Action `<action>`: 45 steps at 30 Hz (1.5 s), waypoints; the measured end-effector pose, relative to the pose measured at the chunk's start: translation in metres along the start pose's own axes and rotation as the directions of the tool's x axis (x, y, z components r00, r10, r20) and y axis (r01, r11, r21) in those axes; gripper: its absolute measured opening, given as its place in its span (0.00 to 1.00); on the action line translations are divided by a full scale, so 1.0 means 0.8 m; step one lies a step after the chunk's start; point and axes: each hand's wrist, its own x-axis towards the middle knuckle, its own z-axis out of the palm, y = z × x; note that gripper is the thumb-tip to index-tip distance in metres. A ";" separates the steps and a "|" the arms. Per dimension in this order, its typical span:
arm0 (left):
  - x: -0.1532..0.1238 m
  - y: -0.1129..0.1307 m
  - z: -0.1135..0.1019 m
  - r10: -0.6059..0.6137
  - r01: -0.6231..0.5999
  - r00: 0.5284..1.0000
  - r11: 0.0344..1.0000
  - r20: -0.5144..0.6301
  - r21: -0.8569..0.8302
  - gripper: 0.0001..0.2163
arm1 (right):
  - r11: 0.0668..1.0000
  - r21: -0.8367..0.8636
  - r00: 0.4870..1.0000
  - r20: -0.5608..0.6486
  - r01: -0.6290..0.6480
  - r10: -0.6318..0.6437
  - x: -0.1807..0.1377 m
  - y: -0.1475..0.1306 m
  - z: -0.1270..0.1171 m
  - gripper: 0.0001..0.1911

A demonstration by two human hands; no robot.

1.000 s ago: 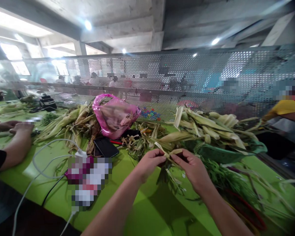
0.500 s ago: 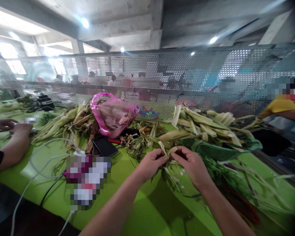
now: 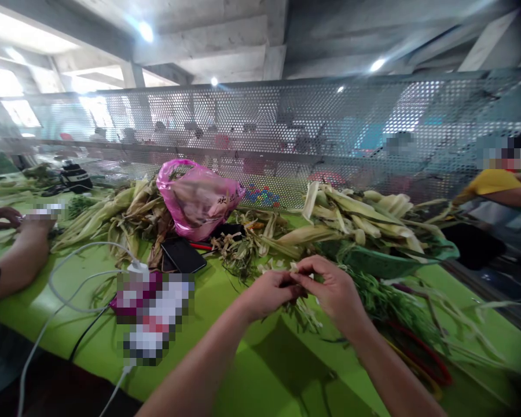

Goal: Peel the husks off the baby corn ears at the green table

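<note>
The left hand (image 3: 267, 294) and the right hand (image 3: 332, 289) meet over the middle of the green worktop (image 3: 226, 324), fingertips touching; between them they pinch a small pale strip of husk (image 3: 293, 268), the fingers of both hands drawn narrow around it; only its top shows above the knuckles, the rest hidden by the hands. Below the hands a loose tuft of green stems (image 3: 306, 313) lies on the worktop, and I cannot tell whether the hands touch it.

Just behind the right hand a green basin (image 3: 386, 266) holds a heap of corn husks (image 3: 364, 217), pale and long, spilling over its rim; to the right of the hands leafy greens (image 3: 395, 301) trail across the worktop, with red and yellow bands (image 3: 425, 359) lying among them. Behind the left hand sits a pink plastic bag (image 3: 197, 200), leaning on another pile of husks (image 3: 121, 217); a black phone (image 3: 182, 255) lies flat just before the bag; white cables (image 3: 69, 278) loop across the worktop to the left.

At the far left a co-worker's forearm (image 3: 17, 260) rests on the worktop; at the far right another person's yellow sleeve (image 3: 495, 180) shows; a perforated metal screen (image 3: 286, 139) runs along the back.
</note>
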 end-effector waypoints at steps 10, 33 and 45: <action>-0.001 0.013 -0.008 0.017 -0.055 0.977 0.983 -0.214 -0.173 0.17 | 0.968 0.039 0.968 0.045 -0.247 0.245 0.005 0.015 -0.018 0.14; -0.004 0.018 -0.030 -0.093 -0.026 0.941 0.938 -0.326 -0.345 0.17 | 0.985 -0.036 0.965 0.198 -0.167 0.171 -0.004 0.019 0.010 0.17; 0.001 0.007 -0.027 -0.159 -0.043 0.908 0.886 -0.387 -0.463 0.19 | 0.845 -0.369 0.917 0.060 0.386 -0.393 -0.021 -0.017 0.029 0.09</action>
